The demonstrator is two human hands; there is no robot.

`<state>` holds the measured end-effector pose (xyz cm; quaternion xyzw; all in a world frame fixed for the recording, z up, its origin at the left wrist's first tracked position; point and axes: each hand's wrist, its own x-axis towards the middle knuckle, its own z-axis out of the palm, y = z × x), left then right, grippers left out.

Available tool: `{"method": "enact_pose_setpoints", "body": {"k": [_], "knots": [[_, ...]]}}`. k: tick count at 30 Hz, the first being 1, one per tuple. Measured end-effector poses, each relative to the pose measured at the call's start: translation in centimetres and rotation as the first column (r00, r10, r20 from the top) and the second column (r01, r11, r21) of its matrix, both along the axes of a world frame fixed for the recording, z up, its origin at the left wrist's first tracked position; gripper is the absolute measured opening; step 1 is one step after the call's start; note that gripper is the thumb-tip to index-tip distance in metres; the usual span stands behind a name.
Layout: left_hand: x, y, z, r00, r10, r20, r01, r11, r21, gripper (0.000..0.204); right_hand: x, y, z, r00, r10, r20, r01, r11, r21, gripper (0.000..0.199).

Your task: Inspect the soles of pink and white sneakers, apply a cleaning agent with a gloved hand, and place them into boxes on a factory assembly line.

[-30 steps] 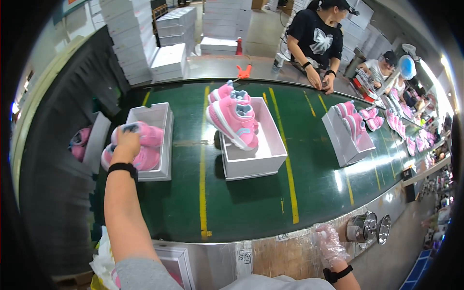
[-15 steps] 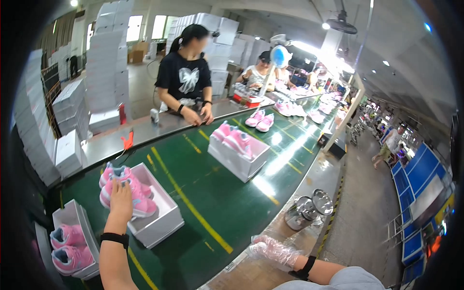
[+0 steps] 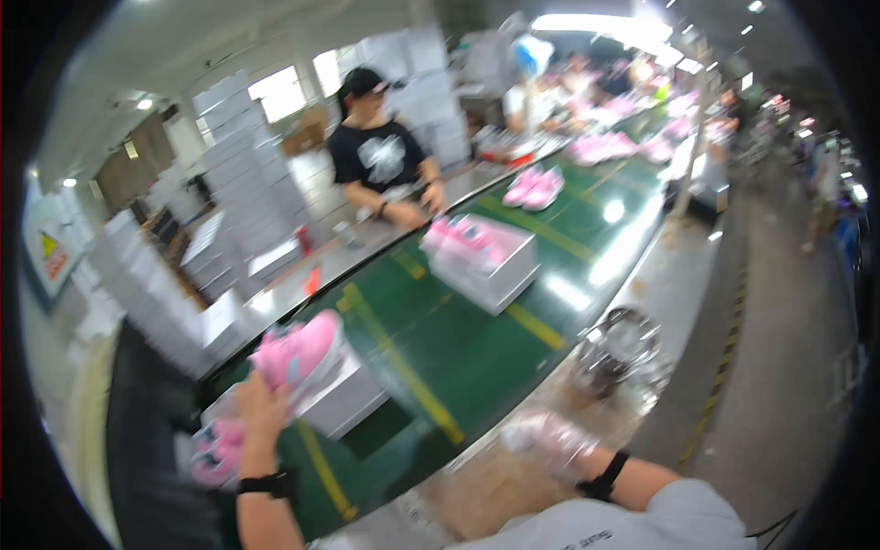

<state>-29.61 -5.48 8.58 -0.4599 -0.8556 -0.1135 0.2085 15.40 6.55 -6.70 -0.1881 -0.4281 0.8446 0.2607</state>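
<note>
Your left hand has slid lower on the pink shoes at the white box's left end; can't tell its grip or your right hand's, too blurry. Weak hold could topple them.

A pale grey short-sleeved shirt with small dark lettering fills the bottom edge; at lower right its loose sleeve shows, with a black wristband and a clear, crinkled plastic glove; at lower left, a second black band circles the other wrist
</note>
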Motion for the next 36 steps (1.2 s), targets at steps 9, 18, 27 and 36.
{"method": "enact_pose_setpoints", "body": {"k": [9, 18, 27, 36], "knots": [[19.0, 0.1, -5.0, -0.523, -0.543, 0.657, -0.306, 0.839, 0.45, 0.045, -0.8, 1.9, 12.4, 0.949, -0.279, -0.15, 0.295, 0.607, 0.738, 0.035], [31.0, 2.5, -6.8, -0.605, -0.418, 0.677, -0.276, 0.908, 0.314, 0.043, 0.1, 7.6, 16.6, 0.939, -0.342, 0.013, 0.096, 0.299, 0.949, 0.025], [32.2, 4.2, -7.8, -0.61, -0.442, 0.657, -0.203, 0.889, 0.41, 0.04, 2.0, 1.9, 16.1, 0.933, -0.349, -0.083, -0.059, -0.379, 0.923, 0.018], [32.7, 3.5, -7.2, -0.588, -0.481, 0.65, -0.3, 0.876, 0.377, 0.042, 1.5, 1.8, 14.6, 0.878, -0.465, -0.115, -0.208, -0.587, 0.783, 0.028]]}}
